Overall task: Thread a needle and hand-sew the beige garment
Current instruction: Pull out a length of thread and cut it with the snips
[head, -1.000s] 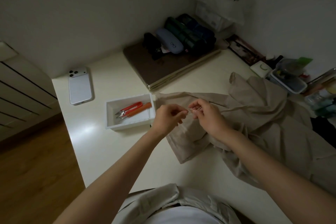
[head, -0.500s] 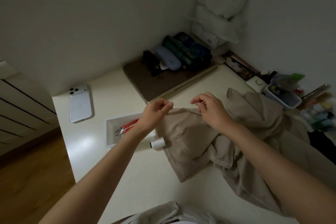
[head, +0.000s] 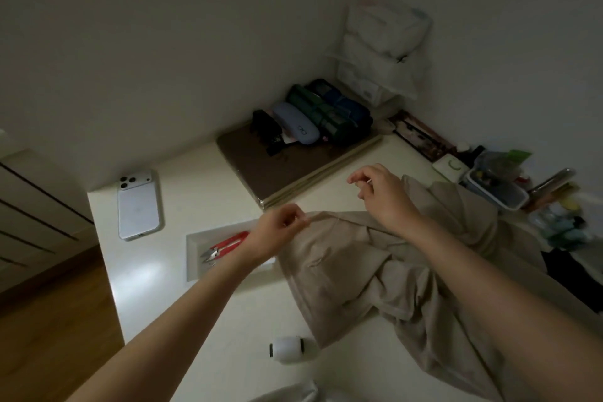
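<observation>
The beige garment lies crumpled on the white table, right of centre. My left hand hovers over its near-left corner with fingertips pinched together, apparently on a thread too thin to see. My right hand is raised above the garment's far edge and pinches a thin needle between thumb and forefinger. A white thread spool lies on its side near the table's front edge.
A white tray holds red thread snips left of the garment. A phone lies at the far left. Pouches on a brown board and containers crowd the back and right. The table's left edge drops to wooden floor.
My hands have drawn apart: the right hand moved up and away, the left stayed near the garment's corner. The view tilted up, and the spool now shows nearer the front edge.
</observation>
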Available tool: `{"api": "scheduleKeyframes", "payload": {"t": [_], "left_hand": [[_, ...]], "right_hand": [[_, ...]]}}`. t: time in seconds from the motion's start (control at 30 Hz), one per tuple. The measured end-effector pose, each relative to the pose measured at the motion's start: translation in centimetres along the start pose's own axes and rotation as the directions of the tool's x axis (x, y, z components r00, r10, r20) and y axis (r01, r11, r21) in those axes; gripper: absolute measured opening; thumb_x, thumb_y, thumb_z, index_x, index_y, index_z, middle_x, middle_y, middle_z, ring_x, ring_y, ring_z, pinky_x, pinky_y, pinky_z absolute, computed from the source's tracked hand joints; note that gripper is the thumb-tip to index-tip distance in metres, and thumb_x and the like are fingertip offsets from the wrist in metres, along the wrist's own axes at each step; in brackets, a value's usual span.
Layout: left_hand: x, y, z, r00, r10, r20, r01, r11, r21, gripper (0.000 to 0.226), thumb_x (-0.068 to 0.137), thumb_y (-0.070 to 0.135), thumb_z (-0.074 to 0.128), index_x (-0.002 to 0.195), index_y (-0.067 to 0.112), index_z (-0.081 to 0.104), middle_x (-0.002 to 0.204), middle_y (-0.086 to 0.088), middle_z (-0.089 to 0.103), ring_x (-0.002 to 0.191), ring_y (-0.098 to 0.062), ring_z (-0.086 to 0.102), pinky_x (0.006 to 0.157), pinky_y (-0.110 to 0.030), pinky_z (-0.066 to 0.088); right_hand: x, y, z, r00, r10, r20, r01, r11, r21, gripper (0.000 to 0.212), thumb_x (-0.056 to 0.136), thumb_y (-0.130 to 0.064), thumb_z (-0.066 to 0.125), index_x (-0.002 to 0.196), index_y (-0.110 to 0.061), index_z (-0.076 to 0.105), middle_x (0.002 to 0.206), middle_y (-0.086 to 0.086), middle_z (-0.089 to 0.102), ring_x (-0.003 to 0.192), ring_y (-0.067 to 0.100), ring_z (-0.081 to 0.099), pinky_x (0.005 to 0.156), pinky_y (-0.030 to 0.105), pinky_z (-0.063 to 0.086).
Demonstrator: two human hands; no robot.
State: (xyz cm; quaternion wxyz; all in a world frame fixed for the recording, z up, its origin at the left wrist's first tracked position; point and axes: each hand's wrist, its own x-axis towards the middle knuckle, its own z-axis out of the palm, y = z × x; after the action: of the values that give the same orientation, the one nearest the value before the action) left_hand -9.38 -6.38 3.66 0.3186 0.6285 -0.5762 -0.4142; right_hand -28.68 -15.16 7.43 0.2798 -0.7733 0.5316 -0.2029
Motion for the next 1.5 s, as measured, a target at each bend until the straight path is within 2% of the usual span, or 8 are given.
{"api": "scheduleKeyframes", "payload": {"t": [0.23, 0.47, 0.7, 1.03, 1.17, 1.3, 1.4, 1.5], "left_hand": [[-5.1, -3.8, 2.7, 0.793, -0.268, 0.546, -0.057, 0.861, 0.506, 0.034, 0.083, 0.051, 0.066, 0.106, 0.026, 0.064, 0.085, 0.012, 0.05, 0.082, -0.01, 0.049, 0.072, -0.021, 0.037], [-7.2, -5.2, 4.0, 0.621, -0.395, 0.677, -0.219, 0.741, 0.634, 0.045, 0.078, 0.049, 0.072, 0.116, 0.028, 0.063, 0.113, -0.002, 0.059, 0.097, -0.018, 0.054, 0.075, -0.024, 0.035], [-7.9, -5.0, 4.7, 0.671, -0.417, 0.613, -0.24, 0.66, 0.712, 0.044, 0.085, 0.044, 0.064, 0.119, 0.015, 0.057, 0.117, -0.005, 0.061, 0.105, -0.025, 0.056, 0.088, -0.034, 0.045], [-4.2, -2.7, 1.9, 0.986, -0.099, 0.136, 0.008, 0.832, 0.555, 0.038, 0.082, 0.038, 0.067, 0.114, 0.02, 0.059, 0.107, 0.003, 0.066, 0.089, -0.013, 0.059, 0.071, -0.019, 0.039], [-1.7, -1.5, 0.9, 0.997, -0.074, -0.013, 0.071, 0.879, 0.472, 0.038, 0.083, 0.038, 0.068, 0.115, 0.018, 0.058, 0.109, 0.0, 0.065, 0.085, -0.01, 0.054, 0.07, -0.019, 0.038], [-0.2, -1.8, 0.4, 0.976, -0.212, 0.053, 0.171, 0.892, 0.418, 0.041, 0.087, 0.043, 0.063, 0.117, 0.019, 0.05, 0.107, 0.004, 0.056, 0.091, -0.014, 0.052, 0.077, -0.023, 0.038], [0.2, -2.1, 0.2, 0.984, -0.176, 0.02, 0.158, 0.923, 0.352, 0.017, 0.099, 0.036, 0.044, 0.093, 0.022, 0.051, 0.089, 0.003, 0.056, 0.086, -0.02, 0.055, 0.072, -0.028, 0.038], [0.0, -2.6, 0.4, 0.995, -0.098, -0.029, 0.102, 0.949, 0.299, 0.032, 0.103, 0.024, 0.033, 0.072, 0.024, 0.044, 0.072, 0.001, 0.05, 0.071, -0.02, 0.048, 0.066, -0.031, 0.035]], "right_hand": [[-1.6, 0.6, 3.0, 0.995, -0.02, 0.094, 0.021, 1.0, -0.011, 0.021, 0.095, 0.0, 0.046, 0.1, -0.006, 0.065, 0.1, 0.0, 0.05, 0.083, 0.01, 0.051, 0.079, 0.015, 0.038], [-3.9, 0.6, 5.0, 0.983, -0.041, 0.18, 0.045, 0.999, -0.018, 0.021, 0.096, -0.003, 0.045, 0.101, -0.008, 0.065, 0.101, -0.002, 0.049, 0.083, 0.009, 0.051, 0.086, 0.023, 0.045], [-5.2, 0.6, 5.3, 0.981, -0.043, 0.191, 0.05, 0.998, -0.03, 0.021, 0.096, -0.004, 0.046, 0.1, -0.011, 0.065, 0.101, -0.004, 0.049, 0.086, 0.012, 0.054, 0.087, 0.031, 0.049], [-3.2, 0.4, 3.0, 0.993, -0.055, 0.102, 0.058, 0.998, -0.03, 0.02, 0.096, -0.001, 0.046, 0.1, -0.005, 0.065, 0.099, 0.0, 0.049, 0.084, 0.012, 0.052, 0.083, 0.022, 0.043], [-1.8, 0.1, 1.7, 0.997, -0.056, 0.045, 0.057, 0.998, -0.023, 0.021, 0.096, -0.001, 0.044, 0.101, -0.006, 0.064, 0.101, 0.001, 0.049, 0.084, 0.015, 0.054, 0.08, 0.024, 0.044], [-1.1, 0.4, 1.1, 0.999, -0.038, 0.018, 0.039, 0.999, -0.028, 0.023, 0.097, -0.001, 0.043, 0.101, -0.008, 0.064, 0.104, 0.002, 0.051, 0.084, 0.016, 0.055, 0.078, 0.022, 0.042], [-0.8, 0.8, 0.8, 1.0, -0.019, 0.019, 0.019, 0.999, -0.037, 0.023, 0.097, -0.001, 0.042, 0.102, -0.008, 0.064, 0.105, 0.002, 0.05, 0.085, 0.015, 0.054, 0.078, 0.021, 0.041], [-0.6, 1.0, 0.6, 1.0, 0.016, 0.022, -0.016, 0.999, -0.033, 0.024, 0.098, -0.002, 0.041, 0.103, -0.009, 0.063, 0.108, 0.004, 0.051, 0.089, 0.017, 0.056, 0.08, 0.022, 0.043]]}}
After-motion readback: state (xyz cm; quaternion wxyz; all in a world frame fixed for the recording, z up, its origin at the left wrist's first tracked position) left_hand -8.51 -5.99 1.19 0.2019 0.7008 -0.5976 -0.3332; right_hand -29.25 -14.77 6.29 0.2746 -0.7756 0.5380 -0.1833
